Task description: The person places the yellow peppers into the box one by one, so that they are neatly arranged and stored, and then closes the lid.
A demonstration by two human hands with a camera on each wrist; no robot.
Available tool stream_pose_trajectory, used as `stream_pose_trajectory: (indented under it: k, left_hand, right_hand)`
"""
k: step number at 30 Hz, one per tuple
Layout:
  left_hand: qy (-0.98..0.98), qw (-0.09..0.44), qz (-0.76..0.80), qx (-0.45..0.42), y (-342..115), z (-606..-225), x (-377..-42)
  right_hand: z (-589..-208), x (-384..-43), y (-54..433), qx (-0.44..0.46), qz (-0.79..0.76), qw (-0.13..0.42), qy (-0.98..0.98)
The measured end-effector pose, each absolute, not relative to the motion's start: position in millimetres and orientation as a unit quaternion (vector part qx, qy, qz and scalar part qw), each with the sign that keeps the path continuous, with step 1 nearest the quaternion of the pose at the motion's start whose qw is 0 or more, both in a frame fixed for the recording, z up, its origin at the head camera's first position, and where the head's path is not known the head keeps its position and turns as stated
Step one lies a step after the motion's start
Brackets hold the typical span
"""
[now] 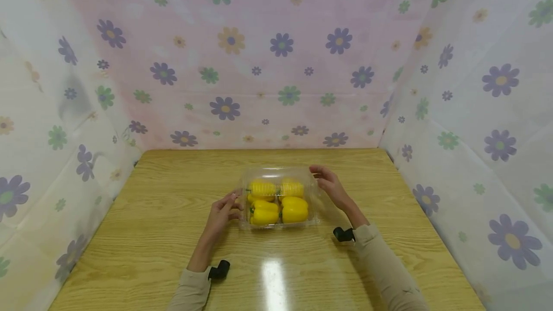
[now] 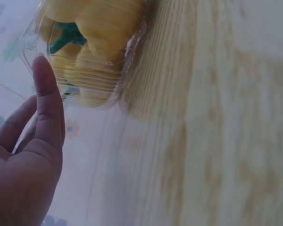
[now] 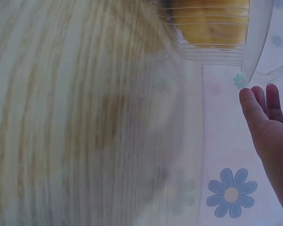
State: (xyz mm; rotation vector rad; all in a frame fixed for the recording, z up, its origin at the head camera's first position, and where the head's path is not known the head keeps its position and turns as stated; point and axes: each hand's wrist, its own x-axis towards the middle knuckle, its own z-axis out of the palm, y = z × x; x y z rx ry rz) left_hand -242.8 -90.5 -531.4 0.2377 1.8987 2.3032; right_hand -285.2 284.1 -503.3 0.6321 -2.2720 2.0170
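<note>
A clear plastic clamshell container [image 1: 276, 173] sits on the table with several yellow bell peppers [image 1: 295, 209] inside, in two rows. Green stems [image 2: 68, 36] show through its wall in the left wrist view. My left hand [image 1: 219, 214] is at the container's left side, its index fingertip at the plastic rim and its fingers fairly straight. By the far right corner is my right hand [image 1: 330, 186], fingers extended, with fingertips close to the plastic edge [image 3: 254, 52] in the right wrist view. Whether the lid is fastened I cannot tell.
The wood-grain table [image 1: 173, 234] surrounds the container on all sides. Flower-print cloth [image 1: 259, 61] hangs behind the table and at both sides. A black wrist mount [image 1: 219, 270] sticks out from the left sleeve, another [image 1: 343, 234] from the right.
</note>
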Motion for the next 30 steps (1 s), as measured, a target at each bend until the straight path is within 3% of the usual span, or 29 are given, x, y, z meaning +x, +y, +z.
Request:
stream_pose_trajectory:
  k: [30]
  left_hand:
    - [0.664, 0.096, 0.733, 0.111, -97.5, -532.1, -240.5]
  right_hand:
    - [-510.2, -255.3, 299.1, 0.190, 0.551, -0.142, -0.800]
